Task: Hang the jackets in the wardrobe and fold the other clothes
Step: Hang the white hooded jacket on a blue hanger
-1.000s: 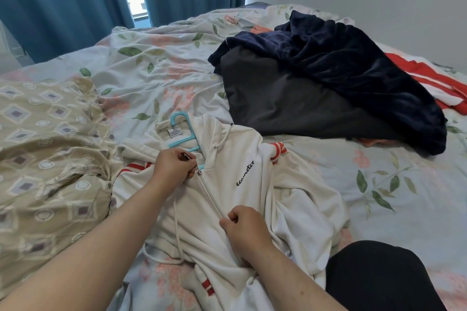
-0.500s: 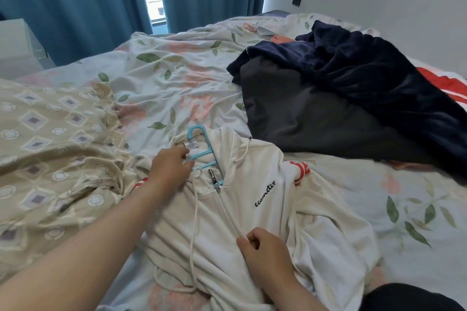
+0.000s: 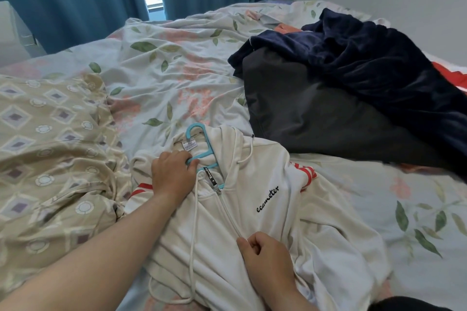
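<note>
Two hands work on the white jacket [image 3: 265, 222], which lies front-up on the near part of the bed [image 3: 177, 70] with a teal hanger [image 3: 189, 133] inside its collar. The left hand [image 3: 174, 171] curls its fingers over the hanger's neck at the collar. The right hand [image 3: 265, 252] pinches the front fabric beside the zip, lower down.

The zip looks closed to the top, so the lift seems next. It is best done by the hook, straight up, after checking that both shoulders sit on the hanger. The right hand should let go so the sleeves and the long drawcord [image 3: 194, 235] drop free.

A bunched beige quilt [image 3: 50, 146] crowds the jacket's left side, and a dark clothes pile [image 3: 353, 98] lies just beside the hood at far right. Open sheet lies beyond the hook. The bed's near edge is out of view.
</note>
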### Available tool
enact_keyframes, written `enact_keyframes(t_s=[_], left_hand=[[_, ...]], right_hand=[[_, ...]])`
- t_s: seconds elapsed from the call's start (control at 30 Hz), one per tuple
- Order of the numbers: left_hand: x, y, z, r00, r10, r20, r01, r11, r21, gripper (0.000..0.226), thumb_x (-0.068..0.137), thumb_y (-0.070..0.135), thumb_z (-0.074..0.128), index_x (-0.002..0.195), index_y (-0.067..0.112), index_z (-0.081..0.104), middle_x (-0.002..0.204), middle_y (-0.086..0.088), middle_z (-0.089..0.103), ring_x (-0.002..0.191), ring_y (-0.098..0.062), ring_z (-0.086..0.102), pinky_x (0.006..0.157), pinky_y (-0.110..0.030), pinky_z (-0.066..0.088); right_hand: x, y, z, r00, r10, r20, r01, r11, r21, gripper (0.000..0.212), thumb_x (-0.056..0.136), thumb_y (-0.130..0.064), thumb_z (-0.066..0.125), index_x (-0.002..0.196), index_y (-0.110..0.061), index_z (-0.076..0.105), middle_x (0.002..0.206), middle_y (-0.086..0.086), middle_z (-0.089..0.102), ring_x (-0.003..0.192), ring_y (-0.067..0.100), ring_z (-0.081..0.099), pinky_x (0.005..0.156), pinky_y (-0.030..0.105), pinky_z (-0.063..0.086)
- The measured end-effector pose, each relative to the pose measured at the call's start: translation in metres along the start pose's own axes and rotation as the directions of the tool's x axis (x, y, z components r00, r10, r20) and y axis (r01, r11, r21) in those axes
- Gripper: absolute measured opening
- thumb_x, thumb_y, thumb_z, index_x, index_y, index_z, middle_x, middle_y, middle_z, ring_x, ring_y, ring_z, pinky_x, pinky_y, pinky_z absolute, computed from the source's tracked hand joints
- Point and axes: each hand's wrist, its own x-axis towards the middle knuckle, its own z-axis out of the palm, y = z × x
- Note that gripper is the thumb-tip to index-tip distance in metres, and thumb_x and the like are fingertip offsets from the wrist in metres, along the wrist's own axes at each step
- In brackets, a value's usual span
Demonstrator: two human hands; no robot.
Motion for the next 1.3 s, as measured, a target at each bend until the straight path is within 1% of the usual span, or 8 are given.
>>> enact_keyframes(t_s=[0.37, 0.53, 0.67, 0.8, 0.93, 1.03, 1.13, 1.3], left_hand=[[-0.001, 0.02, -0.049, 0.997, 0.073, -0.007, -0.073, 0.997, 0.004, 0.014, 0.085, 0.035, 0.07, 0.08, 0.022, 0.067, 0.088, 0.002, 0.067, 0.088, -0.031, 0.058, 0.08, -0.04, 0.038], [-0.025, 0.03, -0.088, 0.981, 0.192, -0.033, -0.195, 0.973, -0.122, 0.034, 0.088, 0.026, 0.069, 0.067, 0.028, 0.043, 0.063, 0.011, 0.047, 0.067, -0.02, 0.048, 0.057, -0.031, 0.031], [-0.044, 0.045, -0.125, 0.943, 0.307, -0.127, -0.321, 0.941, -0.109, 0.023, 0.087, 0.023, 0.07, 0.071, 0.021, 0.053, 0.065, 0.01, 0.054, 0.062, -0.017, 0.05, 0.053, -0.028, 0.032], [-0.064, 0.073, -0.17, 0.834, 0.476, -0.28, -0.523, 0.843, -0.126, 0.018, 0.084, 0.031, 0.061, 0.075, 0.016, 0.064, 0.065, 0.006, 0.058, 0.059, -0.022, 0.056, 0.051, -0.03, 0.044], [-0.082, 0.111, -0.214, 0.672, 0.629, -0.391, -0.712, 0.694, -0.108, 0.029, 0.085, 0.038, 0.054, 0.075, 0.013, 0.066, 0.065, 0.005, 0.06, 0.056, -0.019, 0.056, 0.045, -0.033, 0.046], [-0.089, 0.139, -0.243, 0.585, 0.697, -0.416, -0.782, 0.621, -0.06, 0.028, 0.087, 0.036, 0.053, 0.077, 0.013, 0.066, 0.067, 0.004, 0.061, 0.058, -0.02, 0.057, 0.047, -0.035, 0.047], [-0.093, 0.164, -0.269, 0.507, 0.751, -0.423, -0.819, 0.573, 0.036, 0.025, 0.087, 0.034, 0.055, 0.078, 0.015, 0.068, 0.067, 0.004, 0.062, 0.057, -0.021, 0.056, 0.049, -0.032, 0.046], [-0.093, 0.207, -0.309, 0.428, 0.814, -0.394, -0.855, 0.505, 0.114, 0.012, 0.081, 0.024, 0.065, 0.084, 0.018, 0.075, 0.068, 0.006, 0.064, 0.061, -0.023, 0.061, 0.065, -0.035, 0.048]], right_hand=[[-0.002, -0.005, -0.023, 0.991, 0.015, 0.131, -0.034, 0.99, 0.14, 0.04, 0.085, -0.041, 0.067, 0.055, -0.023, 0.048, 0.052, -0.02, 0.053, 0.052, 0.002, 0.044, 0.055, 0.018, 0.037], [-0.024, -0.013, -0.043, 0.983, 0.008, 0.185, -0.058, 0.961, 0.269, 0.021, 0.084, -0.035, 0.067, 0.067, -0.023, 0.065, 0.063, -0.009, 0.062, 0.059, -0.003, 0.051, 0.061, 0.013, 0.042], [-0.042, -0.032, -0.082, 0.985, -0.066, 0.16, 0.009, 0.942, 0.336, 0.009, 0.087, -0.026, 0.069, 0.079, -0.026, 0.067, 0.07, -0.006, 0.065, 0.062, 0.001, 0.055, 0.066, 0.02, 0.045], [-0.054, -0.064, -0.152, 0.942, -0.304, -0.14, 0.327, 0.927, 0.183, 0.013, 0.089, -0.025, 0.068, 0.094, -0.036, 0.064, 0.09, -0.018, 0.065, 0.083, -0.007, 0.058, 0.069, 0.008, 0.042], [-0.068, -0.103, -0.228, 0.646, -0.567, -0.511, 0.586, 0.798, -0.145, 0.02, 0.088, -0.019, 0.069, 0.108, -0.02, 0.067, 0.106, -0.009, 0.061, 0.099, 0.005, 0.054, 0.087, 0.023, 0.043], [-0.077, -0.122, -0.277, 0.778, -0.559, -0.287, 0.457, 0.817, -0.353, 0.036, 0.095, -0.045, 0.056, 0.124, -0.026, 0.063, 0.124, -0.007, 0.06, 0.115, 0.016, 0.051, 0.101, 0.037, 0.042], [-0.09, -0.133, -0.316, 0.878, -0.477, -0.037, 0.448, 0.846, -0.287, 0.03, 0.097, -0.05, 0.049, 0.094, -0.027, 0.068, 0.093, -0.007, 0.068, 0.087, 0.011, 0.06, 0.084, 0.039, 0.051], [-0.108, -0.141, -0.354, 0.839, -0.525, -0.146, 0.478, 0.838, -0.265, 0.016, 0.094, -0.035, 0.061, 0.085, -0.024, 0.065, 0.08, -0.001, 0.062, 0.067, 0.006, 0.051, 0.061, 0.025, 0.039]])
